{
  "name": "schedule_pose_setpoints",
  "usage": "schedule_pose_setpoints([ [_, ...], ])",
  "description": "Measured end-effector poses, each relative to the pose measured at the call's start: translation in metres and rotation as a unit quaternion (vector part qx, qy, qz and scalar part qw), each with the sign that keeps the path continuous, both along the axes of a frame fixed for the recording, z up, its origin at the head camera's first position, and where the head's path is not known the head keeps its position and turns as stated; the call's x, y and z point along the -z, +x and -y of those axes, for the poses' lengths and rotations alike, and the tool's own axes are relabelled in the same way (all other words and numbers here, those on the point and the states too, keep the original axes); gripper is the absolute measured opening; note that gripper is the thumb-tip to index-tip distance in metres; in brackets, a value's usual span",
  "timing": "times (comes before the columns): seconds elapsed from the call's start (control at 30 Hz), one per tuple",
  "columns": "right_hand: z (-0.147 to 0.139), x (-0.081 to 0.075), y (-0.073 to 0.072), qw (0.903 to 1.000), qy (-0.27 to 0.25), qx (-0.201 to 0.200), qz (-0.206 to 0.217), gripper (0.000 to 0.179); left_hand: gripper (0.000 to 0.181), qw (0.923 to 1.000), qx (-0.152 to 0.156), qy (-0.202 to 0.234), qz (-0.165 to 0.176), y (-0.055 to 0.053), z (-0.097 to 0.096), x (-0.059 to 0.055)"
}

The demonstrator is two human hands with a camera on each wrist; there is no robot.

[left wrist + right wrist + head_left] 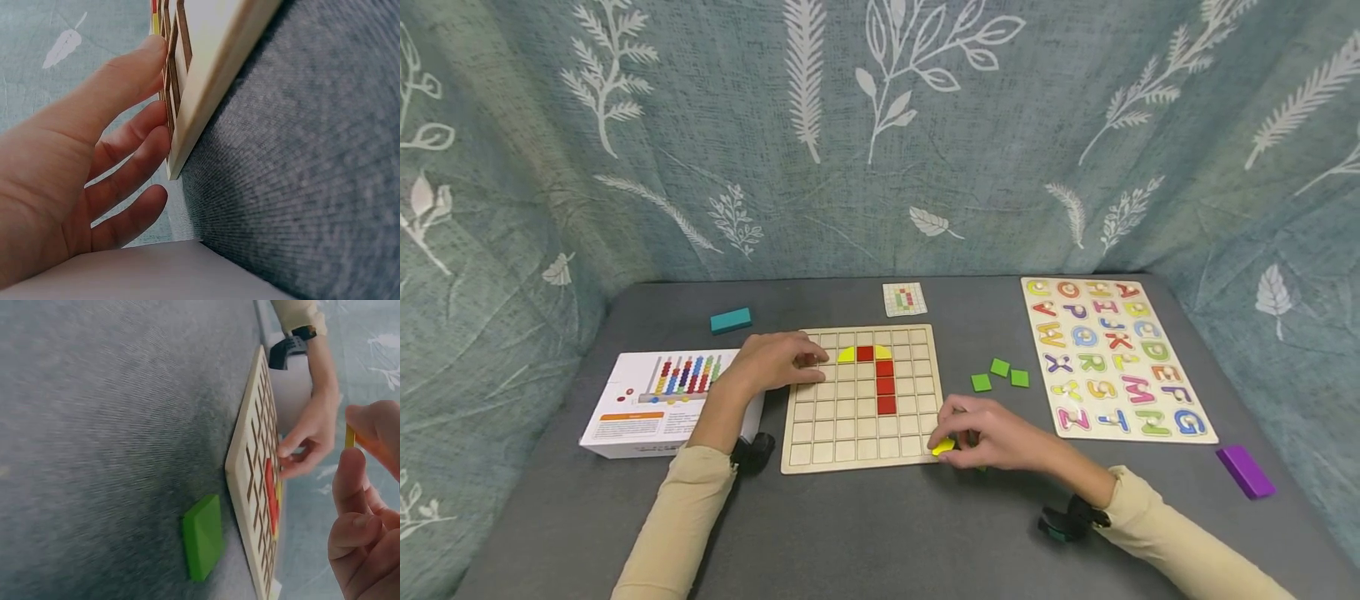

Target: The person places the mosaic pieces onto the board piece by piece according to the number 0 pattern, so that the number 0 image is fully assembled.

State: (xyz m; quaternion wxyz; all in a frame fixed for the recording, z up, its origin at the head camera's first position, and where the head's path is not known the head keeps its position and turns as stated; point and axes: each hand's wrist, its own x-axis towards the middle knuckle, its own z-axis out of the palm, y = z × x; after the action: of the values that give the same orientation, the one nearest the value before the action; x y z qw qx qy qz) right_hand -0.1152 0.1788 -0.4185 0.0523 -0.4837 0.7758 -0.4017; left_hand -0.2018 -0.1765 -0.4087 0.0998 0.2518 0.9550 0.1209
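A wooden grid board (823,431) lies on the table with several red tiles (886,386) and two yellow rounded tiles (847,355) in its cells. My left hand (778,362) rests at the board's left edge; in the left wrist view its thumb and loosely bent fingers touch the board. Over the near right corner, my right hand (988,433) pinches a yellow tile (943,447) between thumb and fingertips. The right wrist view shows that tile (350,436) edge-on; its full shape is hidden. A green tile (203,537) lies below, beside the board.
Three green tiles (981,382) lie right of the board. A small pattern card (905,299) is behind it. An alphabet puzzle board (1118,358) and purple block (1246,472) stand right; a white abacus box (632,396) and teal block (731,321) stand left.
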Motion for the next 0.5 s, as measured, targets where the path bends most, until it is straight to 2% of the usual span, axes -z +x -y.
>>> schedule_pose_setpoints([
  [0.3,0.023,-0.002,-0.016,0.9996,-0.019,0.01,-0.016,0.015,0.035,1.0,0.002,-0.001,-0.004,0.001,0.0,0.001],
  [0.5,0.034,0.0,-0.02,0.9987,-0.042,0.008,-0.028,0.016,0.036,1.0,0.001,-0.002,0.0,0.0,0.0,0.0],
])
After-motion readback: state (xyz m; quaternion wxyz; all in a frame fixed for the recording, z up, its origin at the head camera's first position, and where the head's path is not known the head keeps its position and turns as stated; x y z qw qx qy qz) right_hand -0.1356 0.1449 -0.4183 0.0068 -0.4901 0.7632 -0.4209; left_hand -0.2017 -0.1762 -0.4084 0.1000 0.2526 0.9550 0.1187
